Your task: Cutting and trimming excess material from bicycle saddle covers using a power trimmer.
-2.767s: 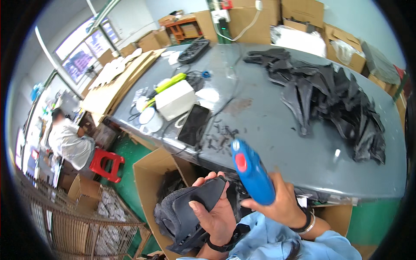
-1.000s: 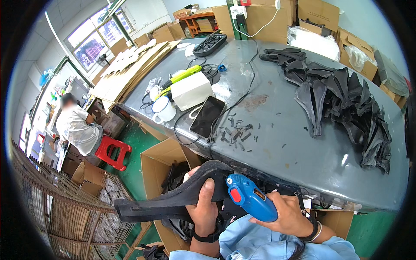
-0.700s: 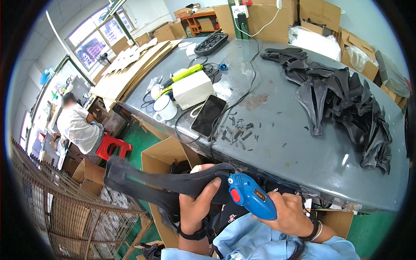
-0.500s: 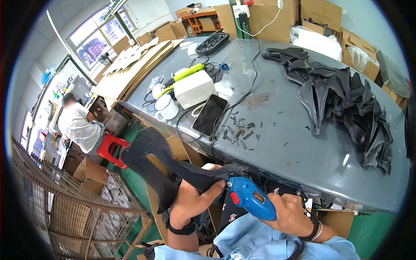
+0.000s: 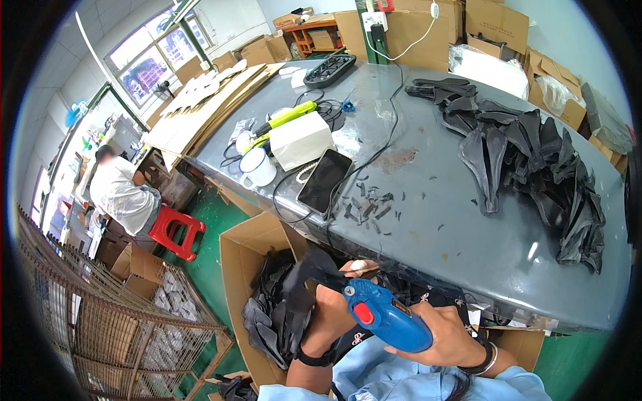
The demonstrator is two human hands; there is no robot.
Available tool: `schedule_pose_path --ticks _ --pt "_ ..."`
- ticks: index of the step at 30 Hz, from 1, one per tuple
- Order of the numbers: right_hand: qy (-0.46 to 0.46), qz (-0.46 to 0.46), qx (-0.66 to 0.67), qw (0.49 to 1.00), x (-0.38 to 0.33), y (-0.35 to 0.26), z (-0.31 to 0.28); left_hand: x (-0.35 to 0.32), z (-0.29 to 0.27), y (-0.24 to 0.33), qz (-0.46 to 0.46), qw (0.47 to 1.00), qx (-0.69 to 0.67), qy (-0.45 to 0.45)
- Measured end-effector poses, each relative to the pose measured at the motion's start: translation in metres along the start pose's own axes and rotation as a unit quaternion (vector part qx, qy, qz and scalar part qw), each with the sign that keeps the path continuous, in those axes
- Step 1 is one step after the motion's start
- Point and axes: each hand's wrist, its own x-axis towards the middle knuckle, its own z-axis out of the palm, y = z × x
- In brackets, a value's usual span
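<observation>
My right hand (image 5: 445, 337) grips a blue handheld power tool (image 5: 391, 314) with a red button; its working end points left toward my left hand. My left hand (image 5: 334, 311) is closed round a dark foam-like piece (image 5: 313, 271), blurred by motion, just left of the tool's head. Whether the tool touches the piece cannot be made out. Something small and white shows at my left fingertips. Just below the held piece, an open cardboard box (image 5: 231, 267) contains several similar black pieces (image 5: 267, 321).
The grey table (image 5: 428, 227) bears a pile of black saddle-shaped pieces (image 5: 528, 154), black scraps (image 5: 368, 207), a phone (image 5: 326, 179), a white mug (image 5: 257, 167), a white box (image 5: 301, 142) and a cable. A person (image 5: 124, 190) sits at far left by a red stool (image 5: 177, 232). Wire racking (image 5: 120, 327) stands lower left.
The black piece has swung down and right, closer to my body, uncovering the cardboard box. My left hand has moved right, and the blue tool has shifted slightly down.
</observation>
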Motion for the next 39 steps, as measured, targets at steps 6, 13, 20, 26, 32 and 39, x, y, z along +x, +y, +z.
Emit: schedule_pose_path --ticks 6,13,20,26,32,39 --pt "0.008 0.002 0.026 1.0 0.004 -0.01 -0.008 -0.016 0.006 -0.014 -0.097 0.987 -0.092 -0.091" --pt "0.098 -0.015 -0.025 0.995 0.011 -0.006 -0.013 -0.02 0.001 -0.005 -0.118 0.964 -0.173 -0.164" --pt "-0.026 -0.02 0.082 0.996 0.012 0.004 -0.001 -0.007 0.027 0.027 -0.056 0.794 -0.599 0.091" --pt "-0.106 -0.034 0.084 0.99 0.001 0.005 -0.003 0.0 -0.001 0.007 -0.019 0.814 -0.476 0.332" --pt "0.016 -0.005 -0.071 0.997 0.003 0.009 -0.002 -0.002 -0.01 0.025 0.002 0.832 -0.448 0.327" --pt "-0.013 0.0 -0.088 0.996 0.0 0.01 0.0 -0.012 -0.014 0.018 -0.04 0.88 -0.381 0.281"
